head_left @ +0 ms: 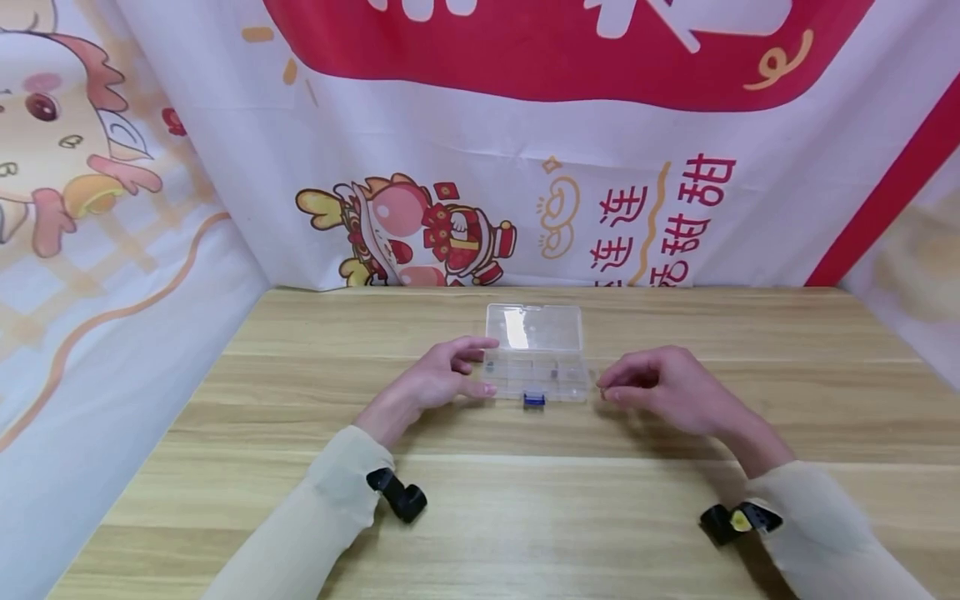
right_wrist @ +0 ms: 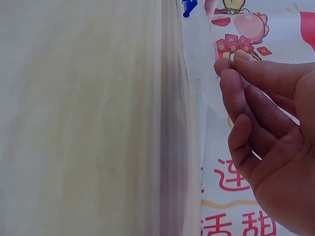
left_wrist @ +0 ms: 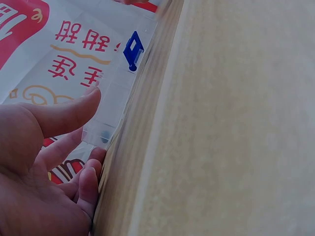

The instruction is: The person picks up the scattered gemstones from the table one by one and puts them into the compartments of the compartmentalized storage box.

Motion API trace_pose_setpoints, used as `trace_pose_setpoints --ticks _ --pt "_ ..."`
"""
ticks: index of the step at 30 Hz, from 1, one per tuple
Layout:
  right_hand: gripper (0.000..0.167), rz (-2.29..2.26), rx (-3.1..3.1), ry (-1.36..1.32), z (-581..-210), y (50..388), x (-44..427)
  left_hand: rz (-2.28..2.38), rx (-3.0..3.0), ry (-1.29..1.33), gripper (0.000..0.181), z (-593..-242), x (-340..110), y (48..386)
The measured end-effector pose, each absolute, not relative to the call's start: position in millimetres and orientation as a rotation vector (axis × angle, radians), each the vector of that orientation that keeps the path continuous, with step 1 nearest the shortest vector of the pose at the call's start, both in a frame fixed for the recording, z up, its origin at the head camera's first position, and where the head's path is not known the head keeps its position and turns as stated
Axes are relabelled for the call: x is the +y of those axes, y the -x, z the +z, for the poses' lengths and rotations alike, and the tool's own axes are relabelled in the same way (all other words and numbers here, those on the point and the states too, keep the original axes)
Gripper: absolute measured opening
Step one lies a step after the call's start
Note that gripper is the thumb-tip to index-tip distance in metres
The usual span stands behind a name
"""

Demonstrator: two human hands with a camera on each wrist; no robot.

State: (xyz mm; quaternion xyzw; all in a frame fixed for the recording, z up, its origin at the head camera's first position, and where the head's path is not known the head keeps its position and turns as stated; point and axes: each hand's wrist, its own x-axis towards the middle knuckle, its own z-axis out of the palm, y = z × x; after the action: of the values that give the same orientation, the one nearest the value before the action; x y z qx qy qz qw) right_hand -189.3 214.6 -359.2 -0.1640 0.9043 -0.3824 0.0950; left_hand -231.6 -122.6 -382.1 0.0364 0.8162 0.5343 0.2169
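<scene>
A clear plastic compartment box lies on the table with its lid raised at the back and a blue latch at its front edge. Small dark pieces sit in separate compartments, one at the left and one right of the middle. My left hand holds the box's left end, thumb at the front corner and forefinger near the hinge. Just right of the box, my right hand brings thumb and forefinger tips together on a tiny brownish object, mostly hidden by the fingertips.
The box stands toward the back of a wood-grain table. Behind it hangs a printed cloth with red lettering and cartoon figures, and more cloth covers the left side. Black cameras are worn on both wrists.
</scene>
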Motion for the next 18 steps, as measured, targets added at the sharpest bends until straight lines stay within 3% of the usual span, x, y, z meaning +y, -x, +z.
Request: trace_pose_setpoints --ticks 18 --pt "0.014 -1.132 2.727 0.478 -349 212 161 1.476 2.271 -0.103 0.069 -383 -122 232"
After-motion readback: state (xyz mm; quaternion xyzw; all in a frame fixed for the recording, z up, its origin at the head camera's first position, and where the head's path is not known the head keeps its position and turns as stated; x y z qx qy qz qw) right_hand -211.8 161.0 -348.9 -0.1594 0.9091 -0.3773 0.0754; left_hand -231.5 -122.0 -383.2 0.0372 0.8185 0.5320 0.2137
